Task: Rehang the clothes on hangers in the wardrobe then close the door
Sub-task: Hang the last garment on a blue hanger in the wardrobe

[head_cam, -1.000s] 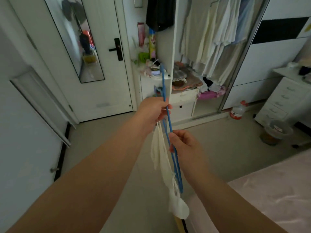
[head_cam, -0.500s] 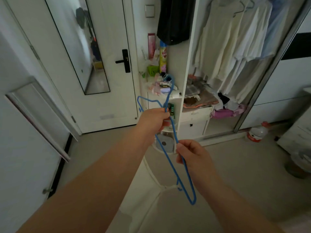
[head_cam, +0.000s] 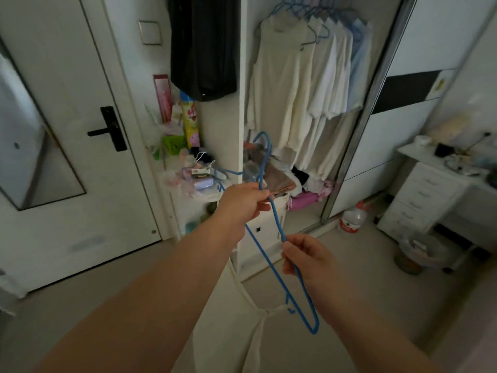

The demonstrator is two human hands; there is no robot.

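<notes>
The person's left hand (head_cam: 246, 199) grips the blue hanger (head_cam: 277, 227) just below its hook, fingers (head_cam: 265, 198) curled round the wire. The hanger runs tilted from there down toward the camera. Lower along the same wire the right hand (head_cam: 309, 258) pinches it between thumb and curled fingers. A pale garment (head_cam: 255, 327) hangs from the hanger's low end by a thin strap and drapes down out of view; it looks caught at one point only, so it seems not yet properly seated on the hanger.

Further right, the wardrobe (head_cam: 243, 76) stands open, with a row of light clothes (head_cam: 304, 84) already on hangers on the rail. Its sliding door (head_cam: 365, 109) is pushed aside. By this showing the task is partway: some pieces hang in place, this one still has to be settled on its hanger and hooked on the rail, and the door is left to close.

Against the view half a second earlier, the grips match, but the wardrobe fills more of the picture and its rail and hooks now show at the top, so the person has drawn closer and looked up.
</notes>
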